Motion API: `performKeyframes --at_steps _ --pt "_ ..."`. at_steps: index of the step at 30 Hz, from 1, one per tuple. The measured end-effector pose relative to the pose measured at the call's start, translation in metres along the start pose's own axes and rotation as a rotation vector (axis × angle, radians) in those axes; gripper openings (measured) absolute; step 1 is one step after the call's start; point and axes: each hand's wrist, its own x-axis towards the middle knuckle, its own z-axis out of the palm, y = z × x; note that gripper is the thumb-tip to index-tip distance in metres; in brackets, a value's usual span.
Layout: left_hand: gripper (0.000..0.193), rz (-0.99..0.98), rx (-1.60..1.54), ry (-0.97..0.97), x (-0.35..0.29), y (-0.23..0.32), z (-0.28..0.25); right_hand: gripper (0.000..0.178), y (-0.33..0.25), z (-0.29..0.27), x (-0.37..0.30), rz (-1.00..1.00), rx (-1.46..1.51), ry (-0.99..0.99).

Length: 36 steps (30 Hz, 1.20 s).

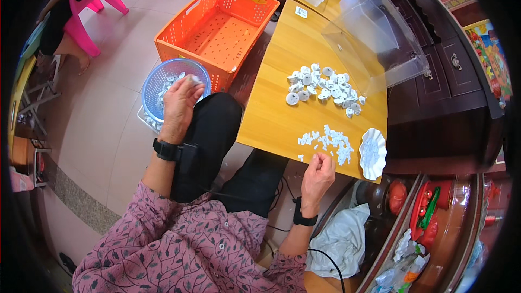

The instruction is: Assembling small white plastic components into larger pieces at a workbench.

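White part [194, 80] in left grip [179, 106], over basket [157, 84]

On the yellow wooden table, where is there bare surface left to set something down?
The wooden table is bare along its left side, between the pile of round white plastic discs and the orange plastic crate, and beyond the discs toward the clear plastic bin. The near right corner is crowded: small white pieces, white scalloped dish.
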Motion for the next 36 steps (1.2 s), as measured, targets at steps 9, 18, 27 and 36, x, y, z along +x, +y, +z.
performKeyframes --at_steps 9,18,27,36 --pt "0.02 0.013 0.041 0.283 0.004 0.01 -0.029 0.018 0.001 0.002 0.005 -0.244 -0.312 -0.056" --pt "0.021 0.114 0.616 -0.448 -0.063 -0.034 0.09 0.026 -0.012 -0.015 -0.008 -0.272 -0.326 -0.195" --pt "0.03 0.652 1.09 -0.582 -0.064 -0.092 0.134 0.018 0.007 -0.007 -0.016 -0.317 -0.273 -0.06" --pt "0.035 0.709 1.403 -0.656 -0.049 -0.1 0.155 0.009 0.01 -0.002 -0.021 -0.323 -0.222 0.032"
